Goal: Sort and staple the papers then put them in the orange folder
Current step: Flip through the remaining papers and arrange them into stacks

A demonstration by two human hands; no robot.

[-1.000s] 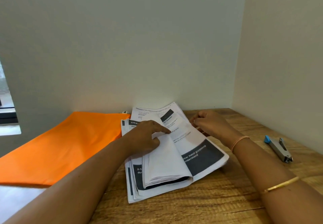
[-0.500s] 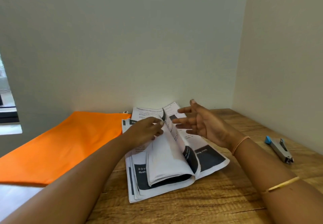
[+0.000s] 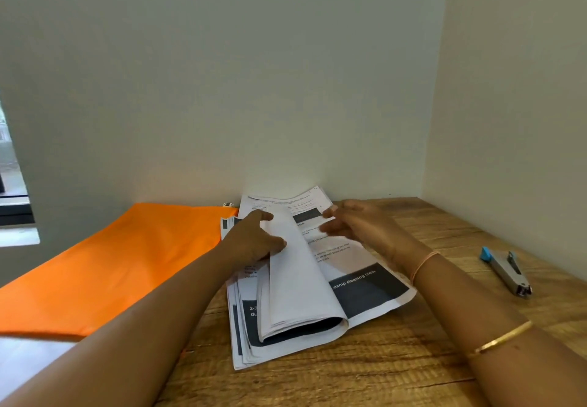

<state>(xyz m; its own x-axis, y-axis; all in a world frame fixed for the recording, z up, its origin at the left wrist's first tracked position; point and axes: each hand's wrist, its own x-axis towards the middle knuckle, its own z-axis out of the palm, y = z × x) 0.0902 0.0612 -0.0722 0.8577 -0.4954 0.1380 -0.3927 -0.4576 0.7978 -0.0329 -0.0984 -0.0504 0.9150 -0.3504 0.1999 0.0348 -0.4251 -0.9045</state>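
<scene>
- Papers [image 3: 365, 289]: a loose stack of printed sheets with dark bands. We find it lying on the wooden desk [image 3: 381, 371] near the room corner, just right of the orange folder [image 3: 111, 263]. The upper sheets are turned over to the left in a curl, white backs up. This bares a page whose dark band reads "damp cleaning cloth".
- Left hand [image 3: 254, 241]: set on the turned sheets, with the thumb pressed on their white back and the forefinger hooked over their far edge. We record it as gripping that bundle and holding it folded over.
- Right hand [image 3: 359, 225]: above the far part of the bared page, fingers straight and a little spread, pointing left toward the turned sheets. It holds nothing, and we cannot tell whether the fingertips touch the paper.
- Orange folder: flat on the desk, left of the stack. Its right edge meets the stack's far left corner.
- Stapler [image 3: 505, 274]: grey metal with a blue end, lying on the desk at right, well apart from the stack and from both hands.
- Wrist wear: a thin orange band [image 3: 424, 263] at the right wrist and a gold bangle [image 3: 502, 338] further up that forearm.
- Walls [image 3: 254, 89]: two plain pale faces meeting behind the desk.
- Window [image 3: 12, 184]: a narrow strip at the left edge.
</scene>
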